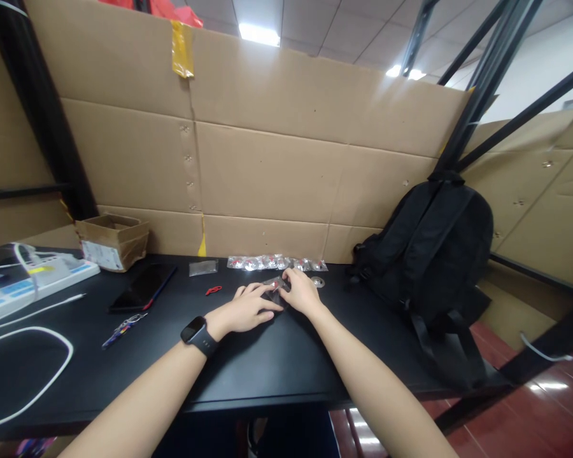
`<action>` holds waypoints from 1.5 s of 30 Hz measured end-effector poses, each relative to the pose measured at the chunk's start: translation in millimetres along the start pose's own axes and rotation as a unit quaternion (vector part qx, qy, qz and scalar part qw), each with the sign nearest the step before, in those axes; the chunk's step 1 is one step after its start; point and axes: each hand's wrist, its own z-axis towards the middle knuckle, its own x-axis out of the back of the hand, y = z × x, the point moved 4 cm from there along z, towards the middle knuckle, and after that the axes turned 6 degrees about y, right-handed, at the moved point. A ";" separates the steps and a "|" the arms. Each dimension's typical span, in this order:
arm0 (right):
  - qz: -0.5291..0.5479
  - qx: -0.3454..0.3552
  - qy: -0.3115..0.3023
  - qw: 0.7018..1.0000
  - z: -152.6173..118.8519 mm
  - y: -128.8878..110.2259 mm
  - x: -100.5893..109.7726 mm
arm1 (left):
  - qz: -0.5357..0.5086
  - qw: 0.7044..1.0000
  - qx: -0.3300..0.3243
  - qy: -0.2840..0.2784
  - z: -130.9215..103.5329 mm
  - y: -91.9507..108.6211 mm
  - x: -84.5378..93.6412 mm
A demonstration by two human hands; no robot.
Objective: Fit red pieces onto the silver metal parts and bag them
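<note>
A small clear plastic bag [275, 291] with something red in it lies between my hands, partly covered by the fingers. My left hand [248, 308], below a dark wristwatch [198, 335], holds the bag's left side against the table with extended fingers. On the other side, the bent fingers of my right hand [300, 291] grip the bag near its right edge. Just behind is a row of small clear packets [267, 262] with red and silvery contents. A round metallic ring-shaped piece [318, 282] lies right of my right hand. Left of my left hand is a red clip-like piece [213, 291].
A flat clear bag [203, 268] lies by the cardboard wall [267, 172]. Toward the left are a phone [143, 287], a keychain-like bundle [124, 329], an open cardboard box [114, 242], a power strip [38, 286] and white cable [69, 356]. A black backpack [430, 254] stands right.
</note>
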 end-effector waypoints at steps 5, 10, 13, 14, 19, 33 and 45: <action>0.071 0.017 -0.023 0.997 0.3 3.3 3.7 | -0.013 0.999 -0.022 0.041 -0.2 -0.8 10.5; 0.209 0.088 -0.039 0.973 6.8 12.1 18.5 | -0.063 0.988 -0.030 0.139 5.6 -11.3 26.6; 0.216 0.095 -0.031 0.971 8.6 24.7 24.6 | -0.078 0.979 -0.027 0.188 7.8 -17.9 26.8; 0.209 0.098 -0.038 0.972 8.1 28.6 23.9 | -0.073 0.978 -0.020 0.196 8.4 -19.0 24.5; 0.188 0.091 -0.065 0.976 4.6 37.5 11.9 | -0.018 0.979 0.005 0.202 12.8 -14.9 11.3; 0.383 -0.117 -0.097 0.911 3.1 37.2 -6.5 | -0.312 0.913 0.168 0.203 17.8 -41.9 -1.1; 0.206 -0.035 -0.141 0.968 -0.2 23.0 -12.3 | -0.045 0.967 0.193 0.163 14.3 -21.3 2.1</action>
